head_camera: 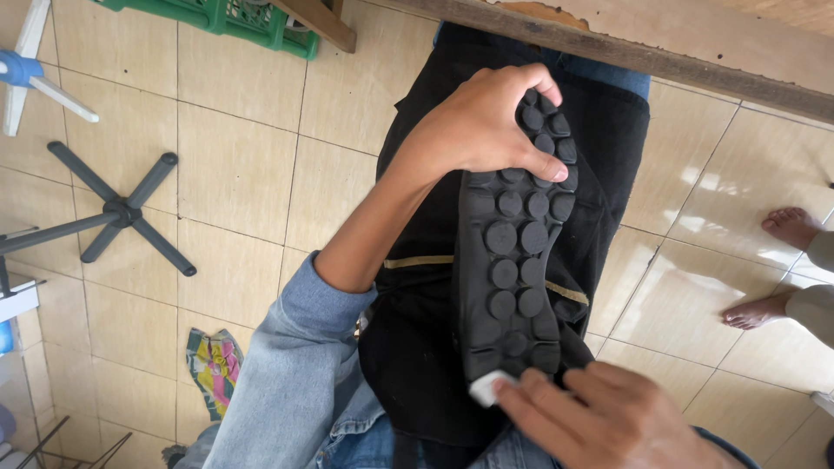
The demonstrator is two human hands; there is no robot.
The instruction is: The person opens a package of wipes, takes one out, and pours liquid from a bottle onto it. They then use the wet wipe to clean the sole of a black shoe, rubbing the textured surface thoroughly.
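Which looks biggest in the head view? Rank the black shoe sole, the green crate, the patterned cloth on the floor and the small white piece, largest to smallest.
1. black shoe sole, though nearness to the camera inflates it
2. green crate, cut off by the frame edge, so its rank is unsure
3. patterned cloth
4. small white piece, pressed at the sole's end by the right hand

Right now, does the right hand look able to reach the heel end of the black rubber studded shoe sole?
Probably yes: the right hand already lies at the near end of the black studded shoe sole, pressing a small white piece against it. Nothing stands between them; the left hand grips only the far end.
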